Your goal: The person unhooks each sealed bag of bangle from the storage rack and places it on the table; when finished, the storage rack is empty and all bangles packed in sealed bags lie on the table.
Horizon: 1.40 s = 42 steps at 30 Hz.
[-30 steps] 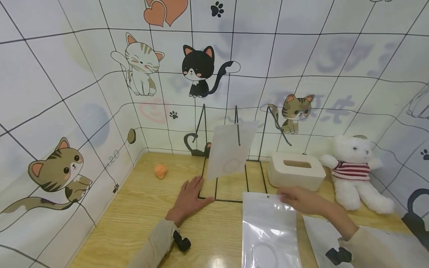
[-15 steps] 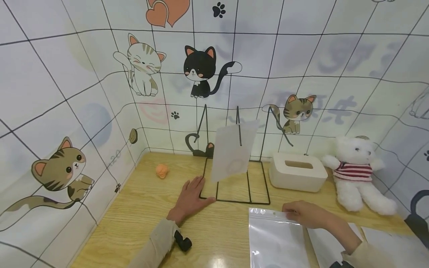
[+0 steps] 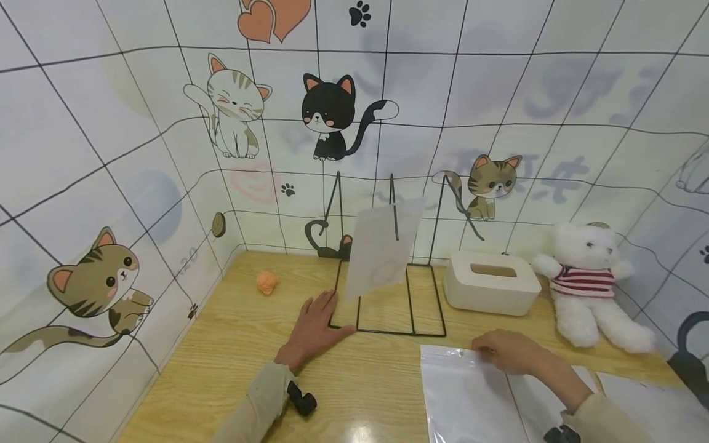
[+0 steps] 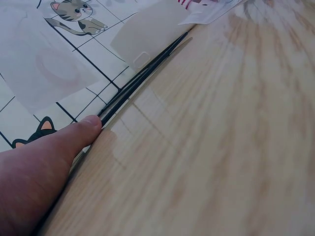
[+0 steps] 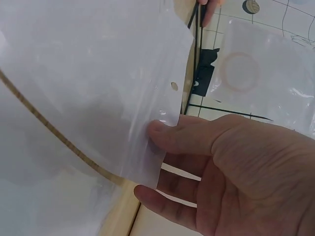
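My right hand pinches the top corner of a clear zip bag near the table's front. In the right wrist view the thumb lies over the zip strip, and a small hanging hole shows in the bag's top edge. A black wire rack stands against the wall, with another white bag hanging on its middle hook. My left hand lies on the table at the rack's left front corner, fingers spread. In the left wrist view its thumb touches the base wire.
Right of the rack stands a white tissue box, with a white teddy bear in a striped shirt beside it. More flat bags lie at the right front. A small orange object sits at the back left.
My right hand has drawn the zip bag a little to the right and nearer to me, uncovering the rack's right front corner. The left hand has kept its place.
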### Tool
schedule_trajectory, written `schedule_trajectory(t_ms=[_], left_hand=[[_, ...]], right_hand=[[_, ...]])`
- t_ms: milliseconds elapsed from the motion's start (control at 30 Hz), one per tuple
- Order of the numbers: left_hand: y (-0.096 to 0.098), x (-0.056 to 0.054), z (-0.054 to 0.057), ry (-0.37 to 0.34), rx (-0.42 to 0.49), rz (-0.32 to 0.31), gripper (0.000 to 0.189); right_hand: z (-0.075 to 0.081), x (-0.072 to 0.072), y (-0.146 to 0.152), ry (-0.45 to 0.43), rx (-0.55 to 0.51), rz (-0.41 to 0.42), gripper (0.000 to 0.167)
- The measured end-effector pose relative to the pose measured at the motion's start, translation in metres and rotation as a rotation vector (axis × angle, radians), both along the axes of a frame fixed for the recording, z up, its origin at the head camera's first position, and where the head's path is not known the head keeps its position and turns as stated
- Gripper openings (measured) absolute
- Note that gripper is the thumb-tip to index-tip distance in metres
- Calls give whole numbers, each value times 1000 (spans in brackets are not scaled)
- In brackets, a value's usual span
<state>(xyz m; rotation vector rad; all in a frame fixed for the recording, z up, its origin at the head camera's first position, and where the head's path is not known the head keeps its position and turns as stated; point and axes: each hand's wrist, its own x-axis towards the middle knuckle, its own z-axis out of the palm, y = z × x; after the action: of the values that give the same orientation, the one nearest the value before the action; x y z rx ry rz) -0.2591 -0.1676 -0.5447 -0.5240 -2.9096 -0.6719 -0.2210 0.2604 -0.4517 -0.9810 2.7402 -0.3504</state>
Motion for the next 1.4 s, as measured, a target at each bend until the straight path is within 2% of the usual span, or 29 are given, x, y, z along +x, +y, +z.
schedule_trajectory(t_ms=[267, 500, 700, 900, 1100, 1267, 1400], left_hand=[[1, 3, 0, 7, 19, -7, 96], [2, 2, -1, 6, 0, -10, 96], [1, 2, 0, -12, 6, -4, 97], [1, -2, -5, -2, -8, 4, 98], [2, 0, 0, -16, 10, -2, 98], [3, 0, 0, -5, -5, -5, 98], [2, -1, -2, -14, -17, 1, 99]], right_hand=[[-10, -2, 6, 60, 13, -28, 19], [-15, -1, 6, 34, 27, -148, 8], [-13, 3, 5, 57, 32, -192, 9], [-14, 1, 5, 67, 44, -184, 10], [-15, 0, 6, 60, 43, -185, 8], [-14, 0, 7, 29, 39, -189, 6], [-12, -6, 8, 62, 1, -160, 5]])
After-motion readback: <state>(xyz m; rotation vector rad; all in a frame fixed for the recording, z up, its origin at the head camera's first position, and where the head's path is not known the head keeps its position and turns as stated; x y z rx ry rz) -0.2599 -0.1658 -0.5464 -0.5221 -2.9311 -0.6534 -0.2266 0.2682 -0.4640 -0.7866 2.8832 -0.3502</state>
